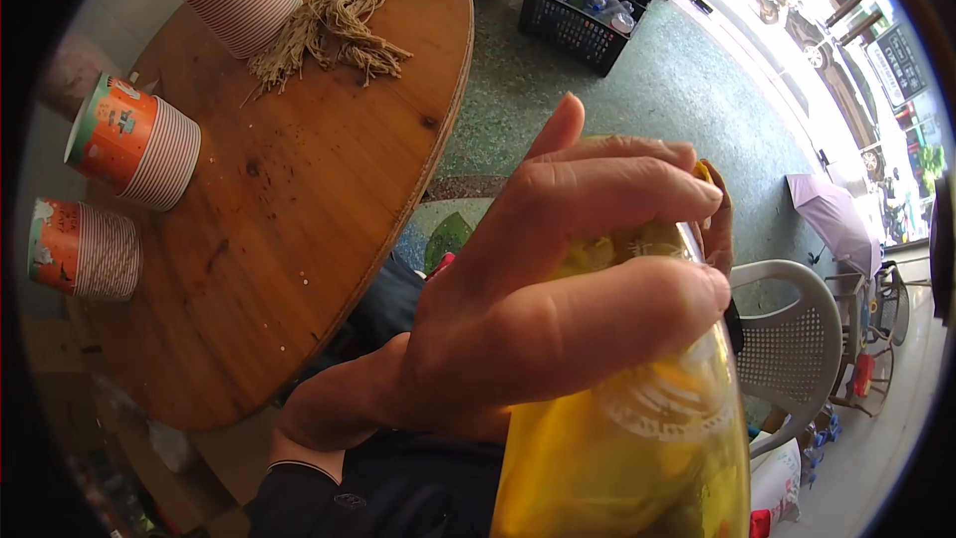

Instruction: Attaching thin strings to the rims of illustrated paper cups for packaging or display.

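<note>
A clear bottle filled or tinted yellow, with pale raised or printed marks, stands large and close at the lower right. My left hand reaches over from the left and is closed round its upper part, thumb and fingers stretched across it. One finger sticks up away from the bottle. Behind the bottle's top, part of my right hand shows, its fingers curled against the far side beside a small yellow bit. The rest of that hand is hidden, as are the bottle's mouth and base.
On the left, a round wooden table carries stacks of orange paper cups and a bundle of tan strings. A black crate of bottles is on the floor beyond. To the right are a grey plastic chair and a pale purple umbrella.
</note>
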Demonstrator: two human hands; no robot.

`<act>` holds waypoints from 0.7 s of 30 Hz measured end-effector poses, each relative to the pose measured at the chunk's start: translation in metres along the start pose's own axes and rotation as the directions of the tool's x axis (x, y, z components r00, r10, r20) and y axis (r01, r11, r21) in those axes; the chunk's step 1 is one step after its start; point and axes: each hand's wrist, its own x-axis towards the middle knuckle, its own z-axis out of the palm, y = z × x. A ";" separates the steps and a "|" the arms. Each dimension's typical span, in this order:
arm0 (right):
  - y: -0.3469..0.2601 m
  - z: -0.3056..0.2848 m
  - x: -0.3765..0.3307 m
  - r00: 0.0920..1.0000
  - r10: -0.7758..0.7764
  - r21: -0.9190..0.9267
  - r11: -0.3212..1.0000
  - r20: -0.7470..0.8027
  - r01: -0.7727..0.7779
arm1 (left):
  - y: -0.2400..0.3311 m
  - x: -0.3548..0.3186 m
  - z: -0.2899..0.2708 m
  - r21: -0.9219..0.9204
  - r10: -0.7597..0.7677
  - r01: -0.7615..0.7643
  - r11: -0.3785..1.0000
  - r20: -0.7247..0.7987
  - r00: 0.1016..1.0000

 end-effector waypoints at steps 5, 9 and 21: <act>0.014 -0.009 -0.003 1.000 -0.015 0.056 0.998 0.010 0.015 | 0.007 0.012 -0.008 0.086 0.032 -0.037 0.996 0.058 0.998; 0.007 -0.010 -0.001 1.000 -0.005 0.036 0.999 0.003 0.005 | 0.014 0.022 -0.015 0.116 0.041 -0.053 0.992 0.102 0.994; 0.003 -0.012 -0.004 1.000 -0.017 0.055 0.998 0.023 0.016 | 0.017 0.024 -0.021 0.001 0.153 -0.153 0.988 0.079 0.985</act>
